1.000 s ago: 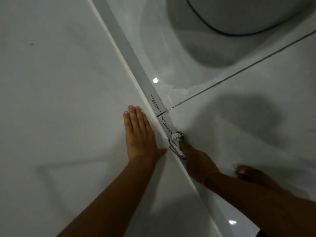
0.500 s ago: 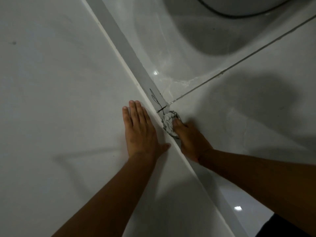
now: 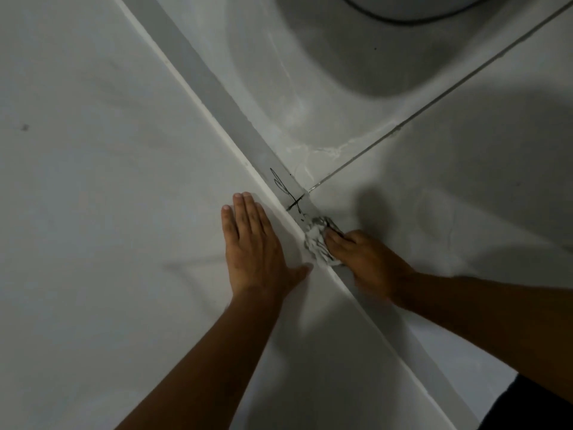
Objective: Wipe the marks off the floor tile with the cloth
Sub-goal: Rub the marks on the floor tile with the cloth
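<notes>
- Pressing: right hand (image 3: 369,262), fingers curled onto crumpled white cloth (image 3: 316,240), holding it against grey skirting strip (image 3: 217,97).
- Left hand (image 3: 257,246): flat, fingers extended together, empty.
- Black scribbled marks (image 3: 285,190): just beyond cloth-side fingertips.

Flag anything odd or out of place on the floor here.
Thin black scribbled pen marks run along the grey strip between the white surfaces, just ahead of the crumpled white cloth under the right hand. A small dark smudge sits far left. Left hand lies flat, empty.
</notes>
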